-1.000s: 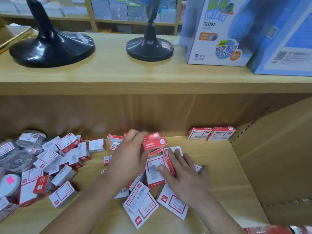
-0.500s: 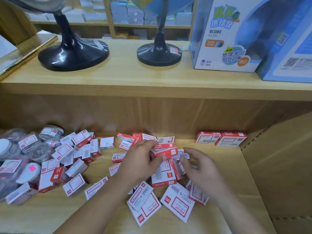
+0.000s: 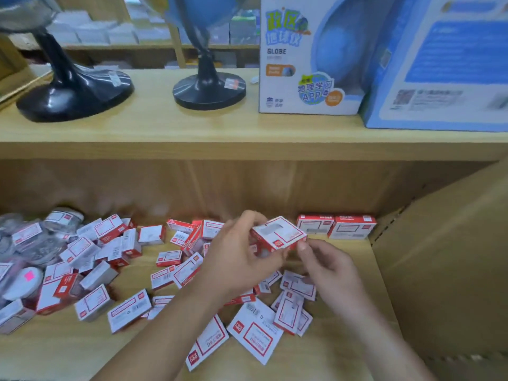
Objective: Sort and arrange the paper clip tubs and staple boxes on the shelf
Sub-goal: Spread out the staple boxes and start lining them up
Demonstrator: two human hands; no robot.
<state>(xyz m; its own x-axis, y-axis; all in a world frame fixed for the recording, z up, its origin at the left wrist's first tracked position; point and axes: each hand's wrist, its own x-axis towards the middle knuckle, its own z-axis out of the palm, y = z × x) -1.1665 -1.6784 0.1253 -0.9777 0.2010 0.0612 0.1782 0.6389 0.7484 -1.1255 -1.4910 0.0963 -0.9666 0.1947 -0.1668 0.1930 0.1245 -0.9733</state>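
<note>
While the left hand (image 3: 242,254) curls its grip round a small red-and-white cardboard staple box (image 3: 279,234), holding it lifted above the pale wooden lower shelf (image 3: 55,353), the right hand (image 3: 332,273) pinches that box's near right corner between thumb and forefinger. Beneath both hands lies a loose scatter of red-and-white staple boxes (image 3: 255,336) (flat, tipped, at all angles), spreading left across the shelf. At the far left they mix with clear round plastic paper clip tubs (image 3: 30,243); one white-lidded tub (image 3: 22,284) carries a pink sticker. Against the back wall to the right, a neat pair of staple boxes (image 3: 336,226) stands side by side, touching. A brown cardboard panel (image 3: 445,270) closes the right side. On the upper shelf (image 3: 247,130) stand two black globe bases (image 3: 74,97) and a white-and-blue globe carton (image 3: 310,56).
</note>
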